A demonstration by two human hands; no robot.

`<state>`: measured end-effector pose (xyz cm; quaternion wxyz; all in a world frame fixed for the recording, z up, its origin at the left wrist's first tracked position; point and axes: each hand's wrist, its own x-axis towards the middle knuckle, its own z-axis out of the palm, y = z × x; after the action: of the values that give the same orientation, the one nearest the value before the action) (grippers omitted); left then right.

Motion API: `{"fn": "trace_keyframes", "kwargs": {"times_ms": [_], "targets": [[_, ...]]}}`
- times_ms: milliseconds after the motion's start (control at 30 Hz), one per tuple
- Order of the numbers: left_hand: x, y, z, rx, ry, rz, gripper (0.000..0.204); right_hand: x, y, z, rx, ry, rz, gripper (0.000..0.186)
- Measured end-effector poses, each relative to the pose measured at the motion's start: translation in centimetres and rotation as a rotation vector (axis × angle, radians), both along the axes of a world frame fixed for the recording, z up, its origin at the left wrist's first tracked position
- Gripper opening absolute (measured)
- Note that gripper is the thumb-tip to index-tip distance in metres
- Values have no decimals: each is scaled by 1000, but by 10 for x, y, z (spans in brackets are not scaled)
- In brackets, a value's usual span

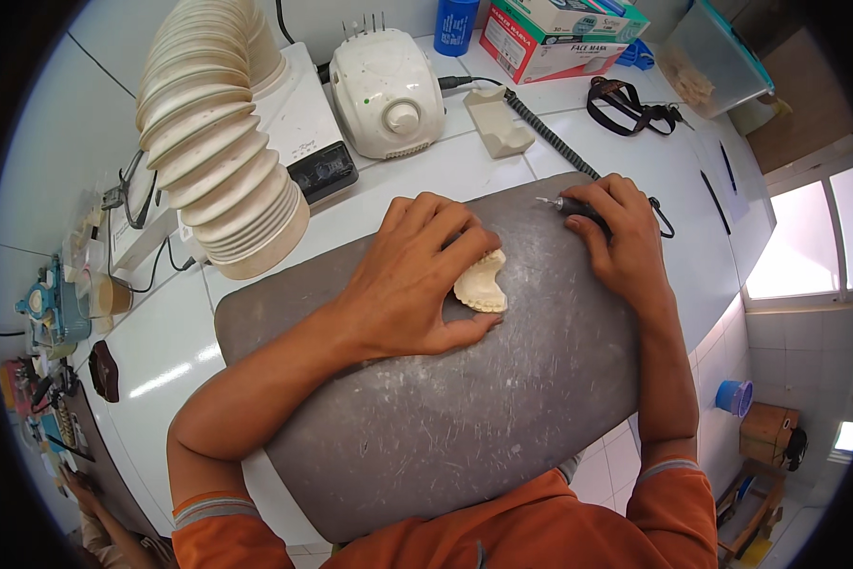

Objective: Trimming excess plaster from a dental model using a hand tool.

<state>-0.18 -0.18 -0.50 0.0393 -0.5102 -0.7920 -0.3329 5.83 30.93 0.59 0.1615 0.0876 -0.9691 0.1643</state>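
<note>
My left hand [417, 275] rests over a cream plaster dental cast [481, 294], fingers curled around its far and left side, thumb low beside its near edge; part of the cast is hidden under them. The cast lies on a grey, scratched mat [398, 427] with its toothed edge toward me. To the right, my right hand [621, 237] grips a dark rotary handpiece [578, 209] near the mat's far edge, its thin metal tip pointing left, above and right of the cast. A coiled dark cord [555, 131] runs behind the hand toward a white control unit [384, 90].
A ribbed extraction hose [208, 161] hangs at back left. Behind are an empty handpiece cradle [498, 123], face-mask boxes [550, 62], a blue can [453, 27], black straps [630, 104] and a plastic bin [711, 62]. Another person's arm [113, 522] shows at lower left, beside cluttered equipment.
</note>
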Motion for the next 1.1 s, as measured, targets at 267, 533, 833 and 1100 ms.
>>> {"fn": "trace_keyframes", "kwargs": {"times_ms": [267, 533, 833, 1100], "targets": [[-2, -3, -5, 76, -45, 108, 63, 18, -32, 16, -171, -88, 179, 20], [-1, -2, -8, 88, -82, 118, 64, 21, -40, 15, -43, -133, 221, 16], [-1, -2, -9, 90, -92, 106, 65, 21, -45, 16, -31, -97, 232, 16], [-2, -2, -10, 84, -89, 101, 68, 21, -44, 17, -42, -113, 221, 16]]}}
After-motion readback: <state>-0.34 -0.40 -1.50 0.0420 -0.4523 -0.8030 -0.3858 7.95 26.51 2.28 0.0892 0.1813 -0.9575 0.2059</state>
